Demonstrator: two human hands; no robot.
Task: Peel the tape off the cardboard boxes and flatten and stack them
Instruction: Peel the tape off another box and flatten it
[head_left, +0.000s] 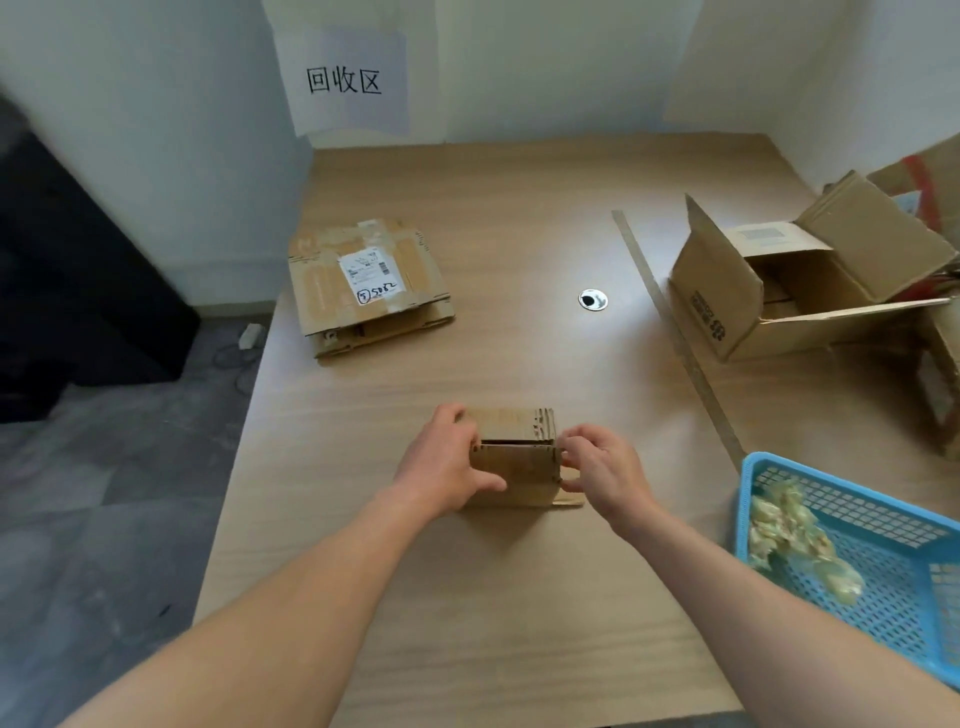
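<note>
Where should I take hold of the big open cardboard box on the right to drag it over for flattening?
Probably the tall upright flap of the big open cardboard box, coming from the left across bare wooden table. That flap stands free on the near-left side; other cardboard crowds the right.

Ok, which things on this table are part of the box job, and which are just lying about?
Job:
small box, gripped by left hand and right hand
flattened stack
open box
blue basket holding peeled tape

Lying about:
wall sign
cable hole
strip
</note>
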